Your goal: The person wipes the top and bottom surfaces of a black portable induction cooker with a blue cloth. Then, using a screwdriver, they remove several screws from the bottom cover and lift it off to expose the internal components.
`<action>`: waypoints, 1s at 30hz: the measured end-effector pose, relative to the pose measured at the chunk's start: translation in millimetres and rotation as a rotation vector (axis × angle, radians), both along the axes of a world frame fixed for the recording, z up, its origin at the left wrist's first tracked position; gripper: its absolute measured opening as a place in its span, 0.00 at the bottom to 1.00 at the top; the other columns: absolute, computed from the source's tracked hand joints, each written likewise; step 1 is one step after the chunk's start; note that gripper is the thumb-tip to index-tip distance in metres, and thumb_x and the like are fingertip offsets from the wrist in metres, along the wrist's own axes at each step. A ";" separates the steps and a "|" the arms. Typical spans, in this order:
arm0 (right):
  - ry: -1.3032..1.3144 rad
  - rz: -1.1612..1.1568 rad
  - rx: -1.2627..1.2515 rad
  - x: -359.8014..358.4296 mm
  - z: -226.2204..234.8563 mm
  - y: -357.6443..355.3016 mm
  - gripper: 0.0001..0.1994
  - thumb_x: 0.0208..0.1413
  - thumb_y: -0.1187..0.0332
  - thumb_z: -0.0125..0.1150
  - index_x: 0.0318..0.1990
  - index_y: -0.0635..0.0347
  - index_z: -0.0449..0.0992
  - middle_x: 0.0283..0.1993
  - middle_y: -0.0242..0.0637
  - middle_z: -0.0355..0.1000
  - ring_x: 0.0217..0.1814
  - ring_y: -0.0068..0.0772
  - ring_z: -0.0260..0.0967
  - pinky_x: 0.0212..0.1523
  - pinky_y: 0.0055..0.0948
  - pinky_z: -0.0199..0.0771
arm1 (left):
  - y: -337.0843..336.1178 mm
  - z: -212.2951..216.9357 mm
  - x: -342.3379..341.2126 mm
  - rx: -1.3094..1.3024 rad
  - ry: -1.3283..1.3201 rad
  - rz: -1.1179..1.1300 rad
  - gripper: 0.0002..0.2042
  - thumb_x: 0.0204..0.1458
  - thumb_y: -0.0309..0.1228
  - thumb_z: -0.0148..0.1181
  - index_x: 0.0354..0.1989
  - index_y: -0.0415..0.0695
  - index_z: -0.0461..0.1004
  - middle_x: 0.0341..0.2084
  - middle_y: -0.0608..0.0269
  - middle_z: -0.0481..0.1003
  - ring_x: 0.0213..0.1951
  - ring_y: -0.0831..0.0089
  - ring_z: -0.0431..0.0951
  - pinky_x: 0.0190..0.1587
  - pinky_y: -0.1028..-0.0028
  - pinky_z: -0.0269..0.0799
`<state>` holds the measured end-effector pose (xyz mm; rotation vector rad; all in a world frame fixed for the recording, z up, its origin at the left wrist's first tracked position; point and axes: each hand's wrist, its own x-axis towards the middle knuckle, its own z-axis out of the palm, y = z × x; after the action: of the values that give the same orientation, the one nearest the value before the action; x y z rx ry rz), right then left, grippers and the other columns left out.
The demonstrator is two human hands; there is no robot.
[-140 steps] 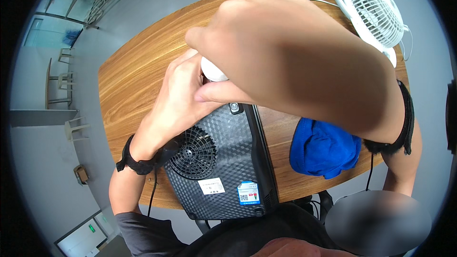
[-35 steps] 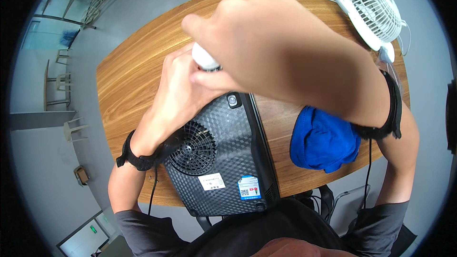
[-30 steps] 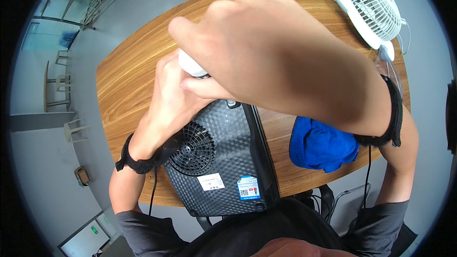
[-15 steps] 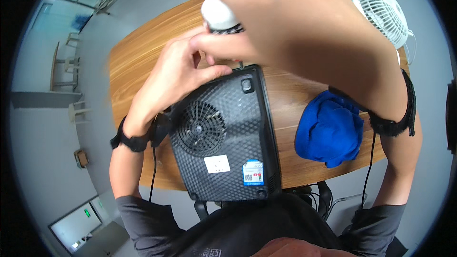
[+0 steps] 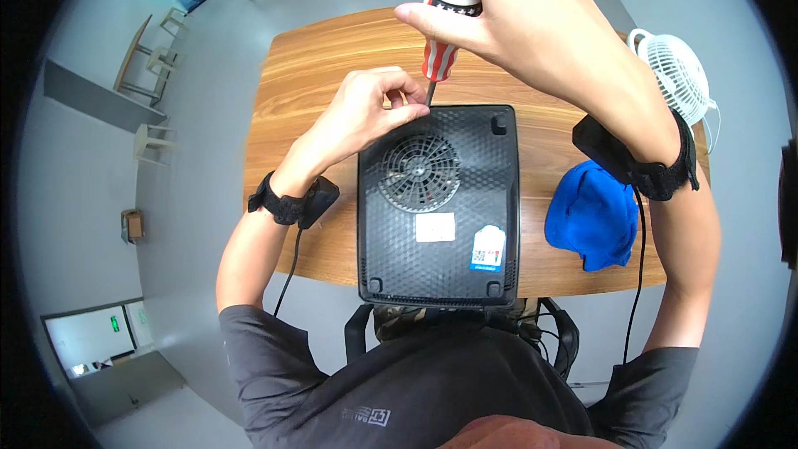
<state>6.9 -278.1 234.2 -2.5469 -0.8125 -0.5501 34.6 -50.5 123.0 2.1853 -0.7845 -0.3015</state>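
Right hand (image 5: 519, 25) clamped on screwdriver (image 5: 439, 61); left hand (image 5: 362, 108) pinching its shaft (image 5: 431, 93) at the black appliance's (image 5: 478, 199) far edge — open surface (image 5: 312, 66) beyond.

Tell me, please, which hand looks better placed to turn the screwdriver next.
Probably the right hand: it is wrapped around the handle of the screwdriver, while the left hand has its fingers at the shaft by the far edge of the black appliance.
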 end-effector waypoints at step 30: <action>0.025 -0.105 -0.055 -17.4 -17.9 107.2 0.25 0.61 0.43 0.61 0.38 0.61 0.78 0.28 0.46 0.80 0.33 0.47 0.81 0.37 0.39 0.80 | 184.7 -94.4 -66.7 0.395 0.274 0.144 0.03 0.49 0.23 0.68 0.30 0.38 0.80 0.23 0.57 0.80 0.27 0.70 0.79 0.33 0.70 0.74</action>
<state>-10.5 -170.9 216.2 -2.6529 -0.6971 -0.5345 -32.1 134.2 28.6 2.4787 -0.4378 -0.7154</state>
